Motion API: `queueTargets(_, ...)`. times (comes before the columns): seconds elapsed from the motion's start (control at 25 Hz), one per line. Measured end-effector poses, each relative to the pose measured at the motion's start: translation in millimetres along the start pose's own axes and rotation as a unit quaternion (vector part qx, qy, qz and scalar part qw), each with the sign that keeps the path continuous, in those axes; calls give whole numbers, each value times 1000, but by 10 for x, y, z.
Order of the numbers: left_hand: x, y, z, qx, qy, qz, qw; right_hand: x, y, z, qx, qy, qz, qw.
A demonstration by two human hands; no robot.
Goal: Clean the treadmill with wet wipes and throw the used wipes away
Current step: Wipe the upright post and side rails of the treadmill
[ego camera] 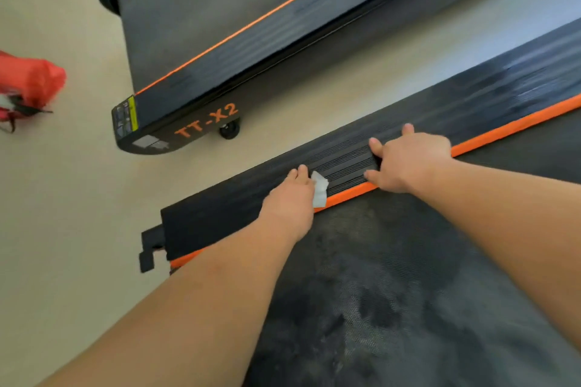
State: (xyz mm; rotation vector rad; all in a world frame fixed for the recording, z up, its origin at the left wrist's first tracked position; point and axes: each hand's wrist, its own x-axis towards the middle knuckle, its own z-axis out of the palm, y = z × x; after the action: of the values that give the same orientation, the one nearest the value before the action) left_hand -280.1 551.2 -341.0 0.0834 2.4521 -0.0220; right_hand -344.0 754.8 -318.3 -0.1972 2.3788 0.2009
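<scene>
The near treadmill has a black ribbed side rail (342, 163) edged by an orange strip, with a dusty, smudged black belt (393, 292) below it. My left hand (290, 201) presses a white wet wipe (320, 188) onto the rail near its rear end; most of the wipe is hidden under the palm. My right hand (408, 160) lies flat on the rail a little further along, fingers spread, holding nothing. A wet sheen shows on the rail further to the right.
A second black treadmill (220, 28) marked TT-X2 stands parallel beyond a strip of beige floor (78, 198). A red plastic bag (28, 82) lies on the floor at the left edge. The near treadmill's rear end cap (151, 248) juts out at lower left.
</scene>
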Motion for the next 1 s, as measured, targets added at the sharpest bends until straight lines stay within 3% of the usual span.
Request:
queueTargets(0.2,7,39,56,-5,-32,6,999,78,-151,-18,46,103,15,993)
queueTargets(0.32,15,32,90,-19,-10,-1,1000,94,-262,45,40,143,0,989)
queueTargets(0.56,44,-185,139,-10,-15,78,997,128,-284,244,44,178,19,983)
queueTargets(0.64,73,-223,175,-38,39,91,994,132,-299,259,59,177,33,982)
queueTargets(0.72,42,-253,183,-79,82,93,989,127,-337,280,70,168,52,982)
queueTargets(0.8,-30,-314,145,-161,43,88,982,90,-374,266,85,150,73,982)
queueTargets(0.88,-158,-354,58,-302,7,54,952,24,-410,205,109,120,108,981)
queueTargets(1.0,-583,-556,41,-426,112,-19,898,-117,-583,91,81,54,155,983)
